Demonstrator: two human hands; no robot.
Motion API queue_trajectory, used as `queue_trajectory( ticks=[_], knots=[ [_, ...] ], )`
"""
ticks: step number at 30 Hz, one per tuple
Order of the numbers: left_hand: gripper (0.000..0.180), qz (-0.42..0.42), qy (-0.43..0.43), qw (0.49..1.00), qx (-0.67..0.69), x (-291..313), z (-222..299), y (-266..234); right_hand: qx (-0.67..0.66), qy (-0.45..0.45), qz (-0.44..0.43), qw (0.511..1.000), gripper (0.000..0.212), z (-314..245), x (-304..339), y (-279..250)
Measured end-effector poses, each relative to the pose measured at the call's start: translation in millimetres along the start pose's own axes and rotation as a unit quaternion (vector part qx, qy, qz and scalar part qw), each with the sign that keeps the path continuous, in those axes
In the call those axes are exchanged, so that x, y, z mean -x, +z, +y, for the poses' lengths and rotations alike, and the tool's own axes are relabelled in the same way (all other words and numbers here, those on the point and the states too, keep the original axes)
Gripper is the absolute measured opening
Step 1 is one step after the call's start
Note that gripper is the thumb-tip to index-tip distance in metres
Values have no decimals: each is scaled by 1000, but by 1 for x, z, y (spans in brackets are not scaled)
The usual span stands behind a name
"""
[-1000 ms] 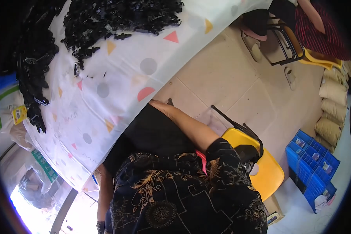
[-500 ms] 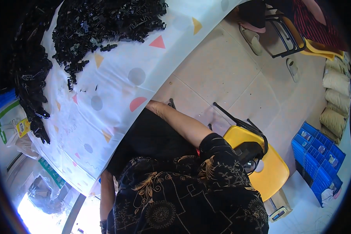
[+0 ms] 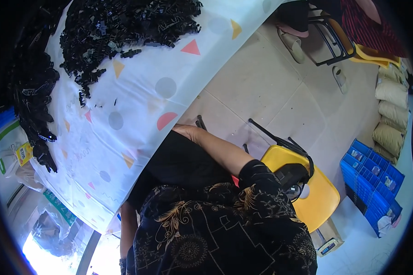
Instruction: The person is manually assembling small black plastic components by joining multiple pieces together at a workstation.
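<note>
My right hand (image 3: pixel 184 131) reaches in at the table's edge, over my dark-clothed lap (image 3: pixel 181 160). Only its wrist and back show; the fingers are hidden below the tablecloth (image 3: pixel 137 103). Of my left arm (image 3: pixel 128 229) just the forearm is seen, at the lower left. That hand is out of sight under the table's near corner. On the white, shape-printed cloth lies a large heap of small black plastic clips (image 3: pixel 124 27). Left of it, along the far edge, stretches a pile of shiny black plastic (image 3: pixel 32 96).
A yellow chair (image 3: pixel 323 201) with a black bag (image 3: pixel 291 176) stands to my right. Blue crates (image 3: pixel 371 176) and stacked beige sacks (image 3: pixel 392 114) line the right side. A person (image 3: pixel 369 27) sits at the upper right, with slippers (image 3: pixel 339 79) nearby. Plastic bags (image 3: pixel 55 229) hang lower left.
The view has shifted slightly, so the heap and table sit a little differently. My right hand shows slightly more to the right; both arms otherwise keep their pose.
</note>
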State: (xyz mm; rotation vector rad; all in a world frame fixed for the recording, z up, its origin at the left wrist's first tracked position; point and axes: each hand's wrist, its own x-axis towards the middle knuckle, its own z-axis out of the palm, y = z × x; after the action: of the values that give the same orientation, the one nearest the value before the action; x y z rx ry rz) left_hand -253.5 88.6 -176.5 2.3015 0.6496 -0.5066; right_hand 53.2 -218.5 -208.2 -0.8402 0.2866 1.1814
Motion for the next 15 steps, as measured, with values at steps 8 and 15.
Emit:
queue_trajectory(
  ticks=[8,15],
  knots=[
    [39,-37,-20,999,-22,9,1,5,21,-34,-73,997,57,13,-35,-11],
    [38,-79,-16,995,-63,-9,17,-2,-85,23,-125,988,52,11,-70,3]
  ],
)
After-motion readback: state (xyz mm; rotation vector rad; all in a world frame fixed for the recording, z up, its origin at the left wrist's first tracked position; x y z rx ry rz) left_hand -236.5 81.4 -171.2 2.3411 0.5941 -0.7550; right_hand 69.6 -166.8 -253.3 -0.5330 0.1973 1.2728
